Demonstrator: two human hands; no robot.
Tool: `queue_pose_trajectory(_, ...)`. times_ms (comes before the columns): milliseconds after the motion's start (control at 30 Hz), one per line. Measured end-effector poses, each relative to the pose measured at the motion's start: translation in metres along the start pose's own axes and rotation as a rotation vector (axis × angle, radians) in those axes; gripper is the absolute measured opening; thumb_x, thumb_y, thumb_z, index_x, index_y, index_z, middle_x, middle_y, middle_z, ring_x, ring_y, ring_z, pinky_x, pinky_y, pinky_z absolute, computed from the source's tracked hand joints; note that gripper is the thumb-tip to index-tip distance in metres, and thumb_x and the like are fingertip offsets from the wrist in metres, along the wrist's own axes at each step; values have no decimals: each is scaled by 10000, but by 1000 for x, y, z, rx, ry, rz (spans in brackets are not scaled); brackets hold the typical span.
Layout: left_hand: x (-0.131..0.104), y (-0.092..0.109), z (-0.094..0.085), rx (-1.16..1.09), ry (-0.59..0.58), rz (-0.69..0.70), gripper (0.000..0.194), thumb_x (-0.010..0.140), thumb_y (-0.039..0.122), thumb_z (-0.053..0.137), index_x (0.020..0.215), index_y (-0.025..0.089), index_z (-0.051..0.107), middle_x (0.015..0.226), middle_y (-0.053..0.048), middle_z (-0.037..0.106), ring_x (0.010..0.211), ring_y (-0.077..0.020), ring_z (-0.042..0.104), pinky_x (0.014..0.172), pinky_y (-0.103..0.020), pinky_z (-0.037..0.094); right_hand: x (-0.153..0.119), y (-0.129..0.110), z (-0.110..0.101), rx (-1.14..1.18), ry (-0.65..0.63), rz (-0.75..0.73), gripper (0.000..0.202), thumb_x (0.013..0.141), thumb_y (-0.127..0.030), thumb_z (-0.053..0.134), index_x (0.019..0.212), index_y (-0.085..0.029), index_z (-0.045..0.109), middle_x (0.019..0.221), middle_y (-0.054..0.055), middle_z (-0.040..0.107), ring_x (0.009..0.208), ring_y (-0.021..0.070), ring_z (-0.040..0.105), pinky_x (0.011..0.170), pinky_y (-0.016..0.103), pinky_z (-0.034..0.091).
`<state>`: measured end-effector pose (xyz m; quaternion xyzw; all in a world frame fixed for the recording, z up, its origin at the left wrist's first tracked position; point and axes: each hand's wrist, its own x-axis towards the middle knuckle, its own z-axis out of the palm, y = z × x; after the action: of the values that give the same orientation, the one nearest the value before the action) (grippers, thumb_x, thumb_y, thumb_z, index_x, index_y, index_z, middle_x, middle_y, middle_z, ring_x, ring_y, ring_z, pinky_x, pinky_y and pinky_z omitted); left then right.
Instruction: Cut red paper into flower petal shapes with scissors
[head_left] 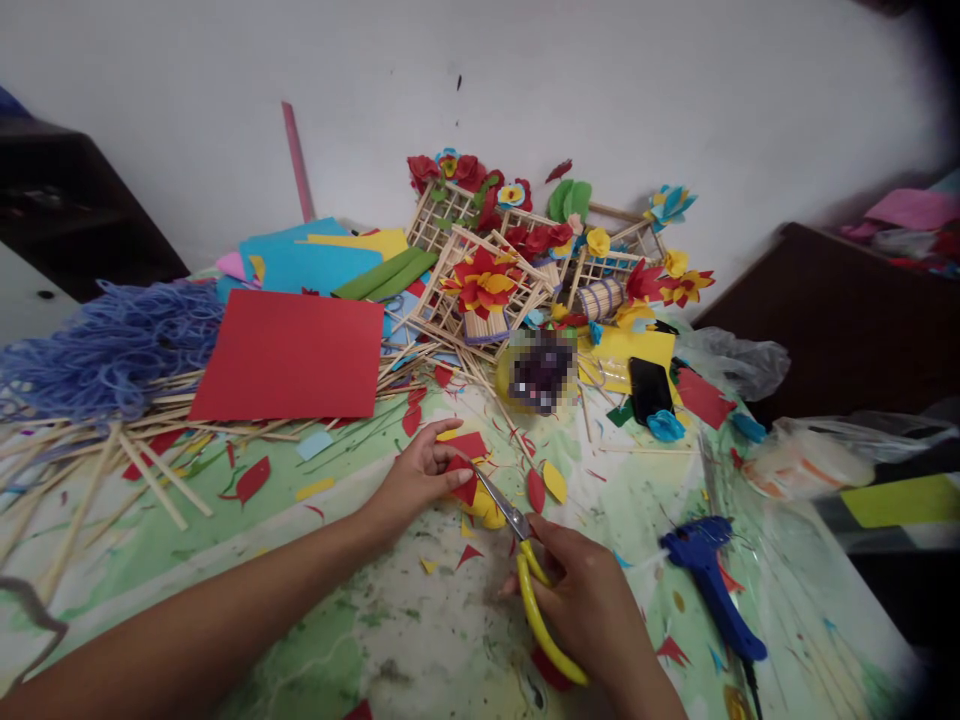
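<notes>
My left hand [429,468] pinches a small piece of red paper [466,447] between thumb and fingers over the middle of the table. From the right, my right hand [589,590] grips a pair of scissors [546,625] with yellow handles. The metal blades point up and left and meet the red paper close to my left fingertips; whether they are parted is hard to make out. Beneath the held paper lie cut yellow paper petals [486,512]. Red petals [535,491] and a yellow petal [555,481] rest just beyond the scissors.
A blue glue gun [716,590] lies at right, near a black phone [651,390]. Behind are stick frames [450,290] with paper flowers [482,283]. At left are a red sheet [292,355], blue cord [120,345] and loose sticks [154,475]. Scraps litter the cloth.
</notes>
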<state>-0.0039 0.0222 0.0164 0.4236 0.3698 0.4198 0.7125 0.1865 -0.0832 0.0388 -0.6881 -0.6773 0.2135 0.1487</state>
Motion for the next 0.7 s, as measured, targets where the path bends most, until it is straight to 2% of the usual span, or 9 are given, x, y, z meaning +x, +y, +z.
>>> queue_pose_trajectory(167,-3,-1,2,36,-45,-11,618,695,237,723,1221,220,399,808,18,596,742,-145,636,631,-232,463,0,4,1,26,102,2,428,754,-367,623,1145,-195,635,858,61,685,713,186,617,638,266,467)
queue_pose_trajectory(333,-8,-6,5,58,-146,-50,652,708,217,709,1261,221,362,826,17,585,622,-89,579,562,-205,438,-1,6,4,91,214,-23,423,756,-368,628,1143,-197,632,756,20,639,614,147,563,572,241,449)
queue_pose_trajectory(433,-12,-11,5,90,-226,-80,713,699,204,716,1301,235,334,868,-2,603,651,-96,579,567,-205,430,-3,3,7,241,279,-12,433,723,-359,668,1127,-205,642,714,-8,616,535,115,513,514,219,441)
queue_pose_trajectory(567,-21,-20,8,154,-400,-111,766,722,223,702,1361,248,281,787,15,596,660,-112,578,579,-217,415,-4,-8,11,484,343,33,430,671,-324,708,1078,-193,668,700,-12,637,525,110,524,480,203,450)
queue_pose_trajectory(700,-27,-28,13,199,-514,-99,712,729,204,690,1349,219,340,812,-17,622,723,-141,601,621,-241,427,-2,-15,19,659,289,24,375,671,-223,671,1046,-207,672,756,-7,662,601,124,583,522,200,473)
